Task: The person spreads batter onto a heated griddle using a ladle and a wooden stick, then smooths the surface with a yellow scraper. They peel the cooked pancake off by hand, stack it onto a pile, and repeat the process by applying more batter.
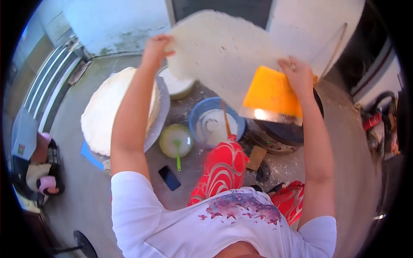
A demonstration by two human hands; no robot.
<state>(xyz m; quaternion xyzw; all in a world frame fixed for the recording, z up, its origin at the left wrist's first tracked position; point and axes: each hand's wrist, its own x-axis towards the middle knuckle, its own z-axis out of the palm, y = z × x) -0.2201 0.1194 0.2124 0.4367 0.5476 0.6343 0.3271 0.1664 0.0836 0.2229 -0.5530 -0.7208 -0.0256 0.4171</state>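
Observation:
A large, thin, pale pancake (215, 43) hangs stretched out in the air between both hands. My left hand (157, 49) pinches its left edge. At its right edge my right hand (297, 75) is closed, gripping the pancake's rim together with an orange scraper (273, 92) that has a metal blade edge. Below the scraper is a round dark griddle (284, 134), partly hidden by it and by my right arm. To the left, a thick stack of pale pancakes (103, 112) lies on a round board, partly behind my left forearm.
On the floor stand a blue basin (192, 122) of white batter with a wooden-handled tool, a bowl (163, 148) with a green-handled utensil (178, 157), and a white container (183, 92). A phone (169, 177) lies nearer. Steps (49, 86) rise at left.

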